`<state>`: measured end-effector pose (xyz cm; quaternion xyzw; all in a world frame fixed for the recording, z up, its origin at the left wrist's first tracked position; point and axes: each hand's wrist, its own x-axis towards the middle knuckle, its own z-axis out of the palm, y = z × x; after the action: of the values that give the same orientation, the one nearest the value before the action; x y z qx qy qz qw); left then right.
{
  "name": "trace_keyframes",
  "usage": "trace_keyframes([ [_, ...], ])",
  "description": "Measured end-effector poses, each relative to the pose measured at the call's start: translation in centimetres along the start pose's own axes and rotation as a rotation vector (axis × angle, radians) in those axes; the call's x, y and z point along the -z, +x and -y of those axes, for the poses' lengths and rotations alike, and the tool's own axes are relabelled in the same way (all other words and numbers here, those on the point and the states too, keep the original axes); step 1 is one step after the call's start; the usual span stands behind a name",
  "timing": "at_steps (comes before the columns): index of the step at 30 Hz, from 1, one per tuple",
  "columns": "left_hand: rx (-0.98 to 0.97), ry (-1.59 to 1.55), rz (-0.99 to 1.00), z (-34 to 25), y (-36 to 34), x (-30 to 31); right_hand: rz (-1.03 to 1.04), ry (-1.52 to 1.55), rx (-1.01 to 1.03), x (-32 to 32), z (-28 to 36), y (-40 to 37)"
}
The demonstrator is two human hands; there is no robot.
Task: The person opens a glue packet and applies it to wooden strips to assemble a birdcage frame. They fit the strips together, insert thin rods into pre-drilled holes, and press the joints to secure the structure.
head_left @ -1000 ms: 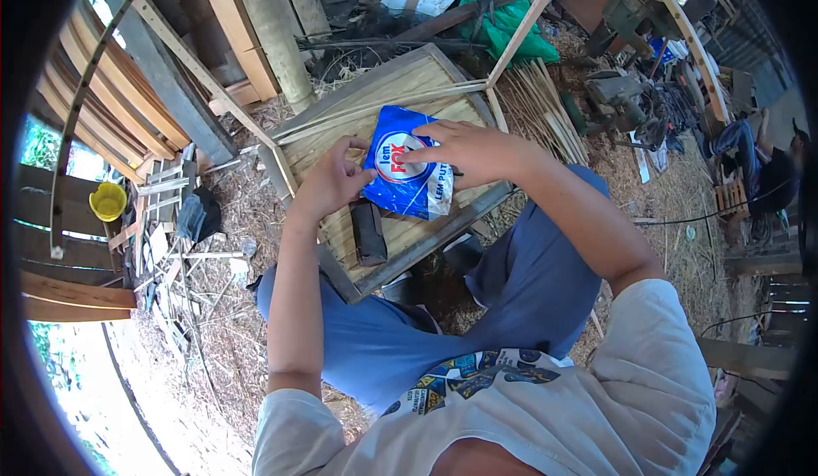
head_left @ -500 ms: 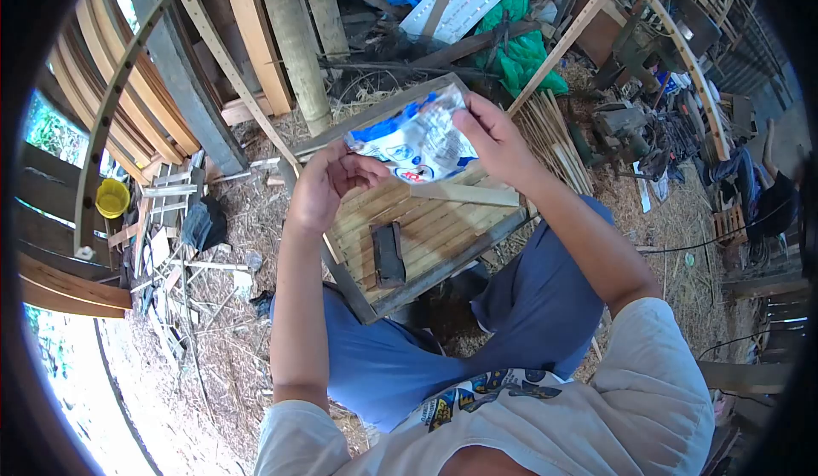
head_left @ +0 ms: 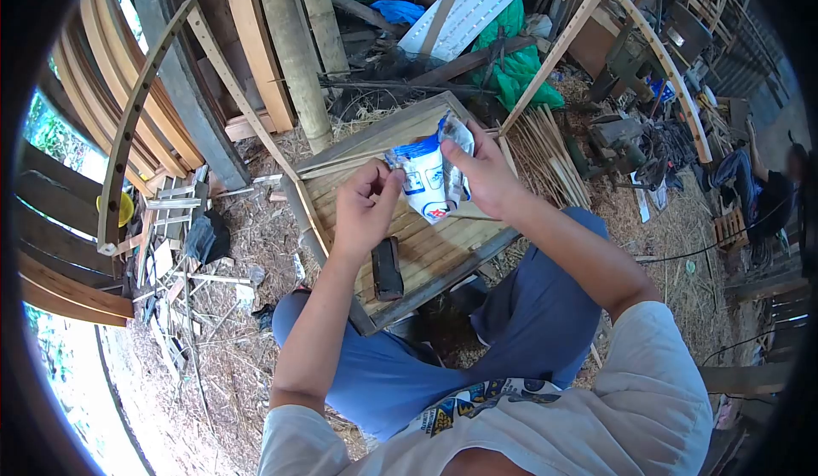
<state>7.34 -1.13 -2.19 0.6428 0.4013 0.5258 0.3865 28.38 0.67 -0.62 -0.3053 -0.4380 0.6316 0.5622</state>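
A crumpled blue-and-white plastic packet (head_left: 429,182) with a silvery inside hangs over the slatted wooden tabletop. My right hand (head_left: 487,172) grips its right side, thumb in front. My left hand (head_left: 368,207) is closed, thumb and fingers pinched together at the packet's left edge; what lies between those fingertips is hidden. Below the packet, a dark rectangular block (head_left: 387,269) rests on the slats of the small wooden table (head_left: 434,263). A pale strip of wood, partly covered by the packet, lies behind it.
Thin drilled wooden strips (head_left: 141,118) rise left and right of the table. Bamboo posts (head_left: 294,58) and planks stand behind it. Green plastic sheeting (head_left: 528,84), a bundle of sticks (head_left: 550,156) and a yellow bucket (head_left: 127,210) are nearby. Another person (head_left: 771,190) is at far right.
The packet has turned more upright and folded narrower, moving slightly down. My left hand has moved right and its fingers have closed. My right hand still holds the packet.
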Motion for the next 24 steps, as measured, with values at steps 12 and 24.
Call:
trace_keyframes([
  [12, -0.013, -0.266, 0.074, 1.0, 0.5, 0.9, -0.069, 0.081, -0.258, 0.4, -0.7, 0.2],
  [24, -0.182, 0.257, 0.049, -0.9, 0.0, -0.4, 0.056, -0.306, 0.053, -0.2, -1.8, -0.1],
])
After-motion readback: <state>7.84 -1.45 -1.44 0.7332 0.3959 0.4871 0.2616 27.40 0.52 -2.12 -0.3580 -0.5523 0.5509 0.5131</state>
